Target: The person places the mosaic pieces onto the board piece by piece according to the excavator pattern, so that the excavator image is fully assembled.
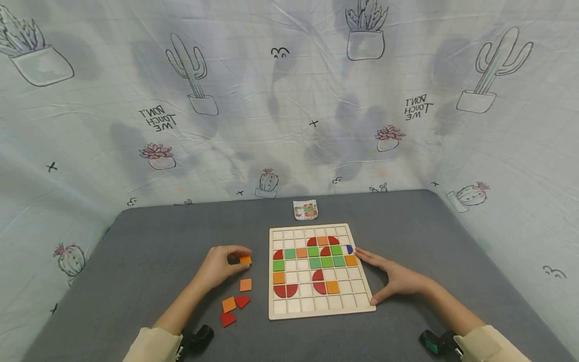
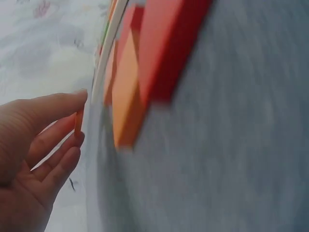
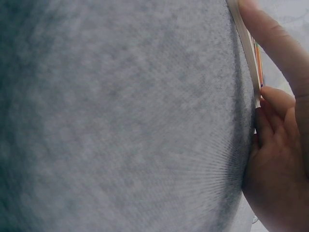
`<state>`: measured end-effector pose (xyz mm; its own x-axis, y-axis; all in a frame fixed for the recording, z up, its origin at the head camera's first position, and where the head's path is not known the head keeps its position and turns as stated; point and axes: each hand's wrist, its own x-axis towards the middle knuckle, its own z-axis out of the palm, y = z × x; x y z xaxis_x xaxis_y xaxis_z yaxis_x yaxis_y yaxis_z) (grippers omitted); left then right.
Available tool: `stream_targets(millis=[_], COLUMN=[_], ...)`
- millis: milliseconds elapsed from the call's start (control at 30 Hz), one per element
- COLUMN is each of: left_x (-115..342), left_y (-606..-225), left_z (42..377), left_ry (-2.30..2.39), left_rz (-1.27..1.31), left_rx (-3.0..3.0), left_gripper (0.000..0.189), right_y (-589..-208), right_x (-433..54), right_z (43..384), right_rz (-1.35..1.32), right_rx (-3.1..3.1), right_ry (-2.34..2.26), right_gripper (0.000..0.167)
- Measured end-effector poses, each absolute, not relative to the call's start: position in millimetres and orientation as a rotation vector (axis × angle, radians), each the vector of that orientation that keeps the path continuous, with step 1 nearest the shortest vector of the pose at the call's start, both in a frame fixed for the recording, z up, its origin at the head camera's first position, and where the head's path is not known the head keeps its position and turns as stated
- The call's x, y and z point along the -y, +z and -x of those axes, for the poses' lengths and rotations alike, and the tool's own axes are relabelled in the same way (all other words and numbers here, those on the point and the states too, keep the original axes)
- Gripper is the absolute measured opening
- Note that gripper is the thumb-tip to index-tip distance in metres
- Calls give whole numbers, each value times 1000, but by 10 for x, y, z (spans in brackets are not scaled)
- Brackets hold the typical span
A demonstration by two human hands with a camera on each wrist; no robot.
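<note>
Between thumb and fingers, my left hand (image 1: pixel 219 264) pinches an orange square tile (image 1: pixel 245 260) left of the pale wooden grid board (image 1: pixel 322 315). In the left wrist view the tile (image 2: pixel 78 123) is seen edge-on, held off the table. My right hand (image 1: pixel 400 277) rests along the board's right side with fingers extended: fingertips touch the upper right edge and the thumb lies at the near right corner. On the board sit red quarter-round, green and orange tiles, plus a blue piece (image 1: pixel 350 249) near the right edge, beside my fingertips.
Nearer me than the left hand lie an orange tile (image 1: pixel 246 285), another orange tile (image 1: pixel 228 304), a red quarter-round tile (image 1: pixel 243 301) and a second red one (image 1: pixel 228 319). A small pattern card (image 1: pixel 305 210) lies beyond the board on the grey table (image 1: pixel 181 231). Printed cloth surrounds it.
</note>
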<state>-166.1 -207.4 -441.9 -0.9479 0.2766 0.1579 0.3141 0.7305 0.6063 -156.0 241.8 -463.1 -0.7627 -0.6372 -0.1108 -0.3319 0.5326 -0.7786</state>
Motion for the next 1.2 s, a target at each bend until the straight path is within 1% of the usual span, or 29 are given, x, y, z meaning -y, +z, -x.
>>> stream_targets(millis=[133, 233, 467, 667, 767, 1000, 1200], left_x=[1885, 1696, 1243, 898, 745, 468, 344], left_y=[-4364, -4324, -4259, -4258, -4291, -4362, -4385], left_z=[1622, 1586, 1531, 1534, 1551, 1591, 1637], left_ry=[-1095, -1176, -1267, -1301, -1261, -956, -895], left_rz=[469, 506, 766, 911, 976, 1103, 1119], left_rx=[2880, 2879, 2846, 2847, 2866, 2964, 2963], left_gripper=[32, 32, 30, 28, 28, 27, 26], right_y=[-4636, -4631, -4620, -4623, -4637, -4657, -4637], right_x=[-2426, -2427, -2417, -2410, -2408, -2413, -2414], right_z=[1559, 1557, 1547, 1560, 1578, 1598, 1593], right_rz=[797, 790, 775, 771, 781, 812, 804], right_rx=[-2394, -2395, -2399, -2397, -2391, -2390, -2395], right_ry=[-1097, -1098, -1087, -1079, -1082, -1073, -1075], right_gripper=[107, 107, 108, 108, 108, 107, 107])
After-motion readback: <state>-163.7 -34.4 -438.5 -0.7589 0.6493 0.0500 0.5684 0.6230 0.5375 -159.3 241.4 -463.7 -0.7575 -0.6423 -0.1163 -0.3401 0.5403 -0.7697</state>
